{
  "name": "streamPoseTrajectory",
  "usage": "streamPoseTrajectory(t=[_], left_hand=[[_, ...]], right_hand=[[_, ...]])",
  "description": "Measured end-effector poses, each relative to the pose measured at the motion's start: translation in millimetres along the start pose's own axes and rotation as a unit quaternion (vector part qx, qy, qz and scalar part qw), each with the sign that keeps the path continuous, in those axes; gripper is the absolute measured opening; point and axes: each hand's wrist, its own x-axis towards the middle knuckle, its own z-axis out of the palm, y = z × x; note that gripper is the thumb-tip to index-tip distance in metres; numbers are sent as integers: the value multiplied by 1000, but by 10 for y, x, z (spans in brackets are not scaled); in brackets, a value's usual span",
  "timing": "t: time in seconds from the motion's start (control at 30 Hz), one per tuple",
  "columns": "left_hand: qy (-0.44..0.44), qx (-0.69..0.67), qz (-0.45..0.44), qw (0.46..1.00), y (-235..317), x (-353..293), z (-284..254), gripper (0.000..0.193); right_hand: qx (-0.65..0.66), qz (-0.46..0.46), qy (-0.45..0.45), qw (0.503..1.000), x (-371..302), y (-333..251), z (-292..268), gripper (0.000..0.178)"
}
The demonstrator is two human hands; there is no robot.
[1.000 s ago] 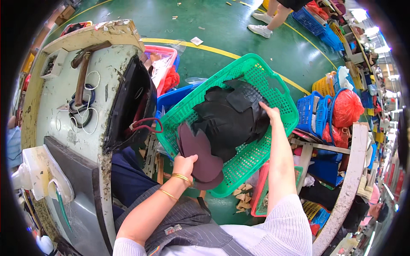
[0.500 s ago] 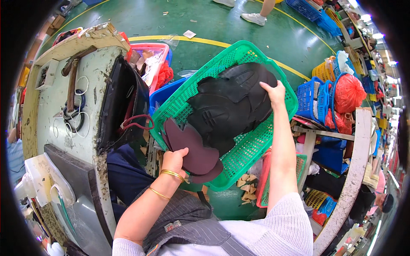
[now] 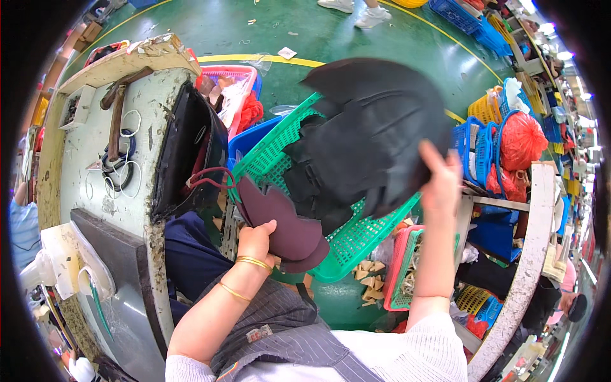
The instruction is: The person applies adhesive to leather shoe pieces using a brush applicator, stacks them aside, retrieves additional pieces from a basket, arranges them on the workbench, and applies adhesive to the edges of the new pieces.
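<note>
My left hand (image 3: 254, 240) grips a stack of dark maroon, petal-shaped flat pieces (image 3: 280, 219) at the near corner of a green plastic basket (image 3: 267, 156). My right hand (image 3: 441, 181) holds a large bundle of black cut fabric pieces (image 3: 375, 134) raised above the basket, and the bundle hides much of the basket's inside. More black pieces (image 3: 312, 184) lie in the basket beneath it. Gold bangles circle my left wrist.
A worn workbench (image 3: 89, 172) on the left carries scissors (image 3: 118, 162), a hammer and a black machine part (image 3: 184, 153). Blue and pink crates stand behind the green basket. Coloured baskets and a red bag (image 3: 522, 140) crowd the right. Another person's feet show at the top.
My right hand has lifted the bundle of black pieces up out of the green basket toward the camera. My left hand has kept its hold on the maroon pieces.
</note>
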Motion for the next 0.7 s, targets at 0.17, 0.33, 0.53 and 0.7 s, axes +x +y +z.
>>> streamPoseTrajectory(t=[0.17,0.33,0.53,0.7], left_hand=[[10,-8,19,1000,-6,-46,134,32],[57,57,61,995,-27,292,356,31],[95,129,89,983,-381,1165,731,39],[-9,53,1,999,-203,1036,906,39]], right_hand=[[-378,0,-61,924,30,1459,-28,47],[-568,-45,-50,820,176,1335,71,83],[-398,125,-71,906,710,1405,124,98],[-233,141,-351,896,181,781,315,45]])
